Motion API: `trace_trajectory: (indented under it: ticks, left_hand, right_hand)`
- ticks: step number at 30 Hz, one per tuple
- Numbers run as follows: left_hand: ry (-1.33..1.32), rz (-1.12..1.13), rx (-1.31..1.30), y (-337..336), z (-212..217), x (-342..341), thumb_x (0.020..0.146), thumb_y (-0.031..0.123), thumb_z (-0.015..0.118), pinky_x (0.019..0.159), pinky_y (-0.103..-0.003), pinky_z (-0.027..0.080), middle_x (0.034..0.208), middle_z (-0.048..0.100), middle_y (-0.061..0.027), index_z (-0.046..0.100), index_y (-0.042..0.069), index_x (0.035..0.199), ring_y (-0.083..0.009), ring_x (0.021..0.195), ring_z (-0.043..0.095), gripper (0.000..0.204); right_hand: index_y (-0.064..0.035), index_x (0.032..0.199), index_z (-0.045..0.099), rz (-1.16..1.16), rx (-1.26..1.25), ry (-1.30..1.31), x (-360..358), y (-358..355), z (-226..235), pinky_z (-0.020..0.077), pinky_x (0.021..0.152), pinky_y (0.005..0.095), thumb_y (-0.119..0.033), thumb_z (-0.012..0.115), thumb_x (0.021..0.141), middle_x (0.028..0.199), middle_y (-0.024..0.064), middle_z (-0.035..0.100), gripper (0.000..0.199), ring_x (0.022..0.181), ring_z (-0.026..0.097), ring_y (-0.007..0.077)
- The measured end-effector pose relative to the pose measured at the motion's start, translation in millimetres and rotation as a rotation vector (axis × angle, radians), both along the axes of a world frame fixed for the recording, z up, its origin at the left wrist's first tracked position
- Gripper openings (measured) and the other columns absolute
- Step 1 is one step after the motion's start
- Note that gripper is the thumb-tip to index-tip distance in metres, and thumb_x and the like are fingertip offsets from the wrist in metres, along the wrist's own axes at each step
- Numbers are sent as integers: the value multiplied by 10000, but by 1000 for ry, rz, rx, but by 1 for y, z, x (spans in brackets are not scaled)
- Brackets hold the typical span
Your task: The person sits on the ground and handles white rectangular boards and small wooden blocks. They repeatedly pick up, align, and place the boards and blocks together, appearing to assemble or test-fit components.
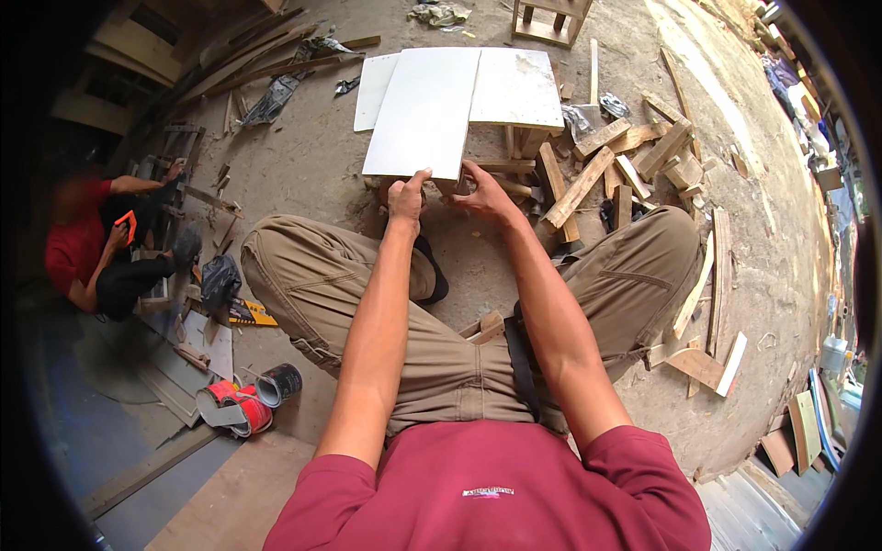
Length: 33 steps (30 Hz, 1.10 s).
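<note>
A long white board [424,110] lies lengthwise in front of me, its near end toward my knees. My left hand [405,199] is closed on that near edge, thumb on top and fingers folded beneath. At the near right corner, my right hand [489,199] curls around a brown piece of wood [448,185] just under the board; its fingertips are partly hidden. The long board overlaps a second white panel [519,87] on the right and another white panel [374,90] on the left. Wooden supports [524,140] show under the right panel.
Wood offcuts [581,188] are piled to my right. A small wooden stool [551,20] stands at the far side. Opened paint cans [278,384] and a yellow-and-black saw [252,313] lie at left. A co-worker [87,243] in red sits far left, holding an orange-handled tool [127,226].
</note>
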<state>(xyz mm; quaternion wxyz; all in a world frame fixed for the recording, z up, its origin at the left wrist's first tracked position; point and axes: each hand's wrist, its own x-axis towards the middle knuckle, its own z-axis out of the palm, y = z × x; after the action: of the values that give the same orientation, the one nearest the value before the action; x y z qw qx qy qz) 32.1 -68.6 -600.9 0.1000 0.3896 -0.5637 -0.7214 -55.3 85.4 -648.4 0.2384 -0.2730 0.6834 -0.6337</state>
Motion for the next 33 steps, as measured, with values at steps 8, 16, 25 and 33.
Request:
trace_trajectory:
  ticks: [8,16,25,33]
  left_hand:
    - [47,10,-20,0,-5,-5,777,302,769,444,-253,302,580,423,72,535,168,669,-74,464,374,291]
    - [32,0,-121,-4,-20,-5,776,305,783,446,-259,312,602,448,59,505,157,657,-68,483,397,337]
    - [77,26,-123,10,-11,-8,786,310,775,432,-254,292,592,449,60,498,163,640,-69,466,386,346]
    - [75,125,111,12,7,-10,835,258,722,400,-254,190,529,337,97,481,198,648,-47,402,269,311]
  right_hand:
    - [-38,1385,474,93,22,65,-23,-3,-27,452,998,338,36,732,806,1261,107,619,638,1176,556,189]
    - [5,1377,471,81,4,-28,-24,0,-10,436,1035,360,43,735,785,1308,139,595,650,1224,540,230]
    - [6,1338,513,-31,133,102,-23,2,-10,458,1002,357,-71,790,762,1272,179,611,643,1196,564,250]
    - [-23,1222,589,-227,332,320,7,0,20,498,879,400,-354,889,662,1024,190,618,717,987,621,314]
